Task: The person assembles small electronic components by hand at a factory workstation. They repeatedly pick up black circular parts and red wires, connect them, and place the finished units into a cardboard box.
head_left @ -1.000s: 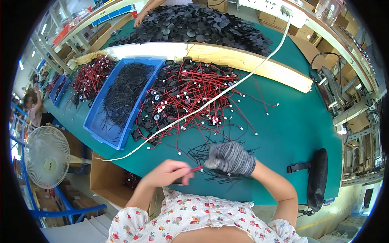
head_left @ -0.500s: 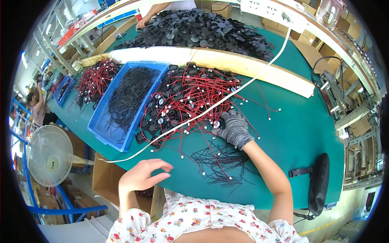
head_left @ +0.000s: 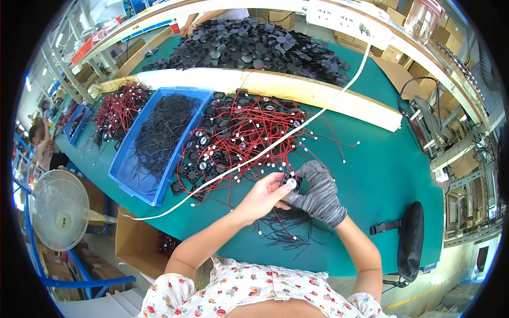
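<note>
A small black cooling fan [head_left: 292,183] with a round pale label is between my two hands, above the green table. My bare left hand [head_left: 262,196] pinches it from the left, thumb near the label. My right hand [head_left: 321,193], in a grey knitted glove, closes on its right side; its fingertips are partly hidden. Just beyond lies a heap of similar fans with red wires [head_left: 249,127] and white connectors. Below my hands, thin black tubes [head_left: 286,233] are scattered on the table, partly covered by them.
A blue tray [head_left: 127,179] of thin black strands stands left of the heap. A white cable [head_left: 233,168] crosses over the fans. Behind a pale barrier [head_left: 360,110] lie black blade pieces [head_left: 249,45], beside another person's hands. A black pouch [head_left: 411,241] lies right.
My right hand has drawn back from the heap toward me with a fan. My left hand has moved right and up from the table's front edge to meet it and grip the fan.
</note>
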Demonstrator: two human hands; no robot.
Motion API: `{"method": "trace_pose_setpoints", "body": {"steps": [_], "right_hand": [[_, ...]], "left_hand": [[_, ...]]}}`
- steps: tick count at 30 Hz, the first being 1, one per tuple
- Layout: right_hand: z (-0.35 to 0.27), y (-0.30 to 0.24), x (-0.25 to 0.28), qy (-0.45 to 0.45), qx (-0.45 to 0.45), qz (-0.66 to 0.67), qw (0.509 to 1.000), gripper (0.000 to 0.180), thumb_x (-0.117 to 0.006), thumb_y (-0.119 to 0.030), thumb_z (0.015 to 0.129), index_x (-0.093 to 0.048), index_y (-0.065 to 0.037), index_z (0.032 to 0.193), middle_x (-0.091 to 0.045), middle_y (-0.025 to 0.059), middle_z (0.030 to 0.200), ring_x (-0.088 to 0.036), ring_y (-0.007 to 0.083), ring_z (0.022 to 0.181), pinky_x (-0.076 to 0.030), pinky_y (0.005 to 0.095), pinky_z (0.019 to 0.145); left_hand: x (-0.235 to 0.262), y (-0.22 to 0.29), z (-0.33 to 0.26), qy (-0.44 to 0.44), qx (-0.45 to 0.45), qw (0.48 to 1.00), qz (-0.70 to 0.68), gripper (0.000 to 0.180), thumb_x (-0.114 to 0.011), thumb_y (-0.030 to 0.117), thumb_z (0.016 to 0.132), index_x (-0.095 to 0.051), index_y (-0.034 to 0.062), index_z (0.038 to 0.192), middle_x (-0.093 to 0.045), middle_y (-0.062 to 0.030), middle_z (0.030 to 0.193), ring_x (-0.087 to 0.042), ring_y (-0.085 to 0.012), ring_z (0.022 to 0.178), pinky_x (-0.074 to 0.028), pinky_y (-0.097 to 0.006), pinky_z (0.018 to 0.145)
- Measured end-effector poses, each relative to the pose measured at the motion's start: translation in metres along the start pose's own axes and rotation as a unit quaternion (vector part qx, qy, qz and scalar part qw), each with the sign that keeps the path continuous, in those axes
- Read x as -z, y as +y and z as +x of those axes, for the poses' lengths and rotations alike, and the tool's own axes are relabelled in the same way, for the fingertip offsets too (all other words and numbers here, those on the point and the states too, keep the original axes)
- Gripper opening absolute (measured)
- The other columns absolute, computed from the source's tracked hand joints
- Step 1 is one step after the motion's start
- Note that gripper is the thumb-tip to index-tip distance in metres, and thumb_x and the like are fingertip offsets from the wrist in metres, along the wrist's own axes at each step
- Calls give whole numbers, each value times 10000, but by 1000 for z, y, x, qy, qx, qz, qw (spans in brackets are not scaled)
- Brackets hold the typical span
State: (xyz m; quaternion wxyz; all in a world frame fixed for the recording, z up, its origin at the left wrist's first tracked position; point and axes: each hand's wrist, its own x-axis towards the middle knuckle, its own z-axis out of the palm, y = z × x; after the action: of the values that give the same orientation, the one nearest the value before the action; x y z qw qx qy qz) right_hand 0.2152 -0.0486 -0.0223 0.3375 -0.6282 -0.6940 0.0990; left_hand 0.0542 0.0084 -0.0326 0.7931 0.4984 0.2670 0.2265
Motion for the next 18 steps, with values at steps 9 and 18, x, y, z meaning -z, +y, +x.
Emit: {"method": "trace_pose_setpoints", "body": {"steps": [9, 18], "right_hand": [[-4, -14, 46, -108, 104, 236, 960, 328, -531, -49, 811, -512, -58, 1138, -535, 129, 1083, -555, 240, 888, -455, 312, 791], [2, -26, 51, -252, -154, 365, 883, 62, -551, -71, 834, -542, -20, 868, -555, 32, 737, -547, 130, 713, -466, 275, 657]], "left_hand": [[-11, 51, -30, -169, 53, 973, 147, 190, -454, 103, 894, -489, -4, 1047, -604, -96, 830, -525, -74, 585, -441, -194, 500], [-2, 50, -26, -74, 3, 989, 129, 246, -387, 249, 938, -487, 26, 916, -569, -65, 632, -411, -55, 400, -326, -180, 370]]}}
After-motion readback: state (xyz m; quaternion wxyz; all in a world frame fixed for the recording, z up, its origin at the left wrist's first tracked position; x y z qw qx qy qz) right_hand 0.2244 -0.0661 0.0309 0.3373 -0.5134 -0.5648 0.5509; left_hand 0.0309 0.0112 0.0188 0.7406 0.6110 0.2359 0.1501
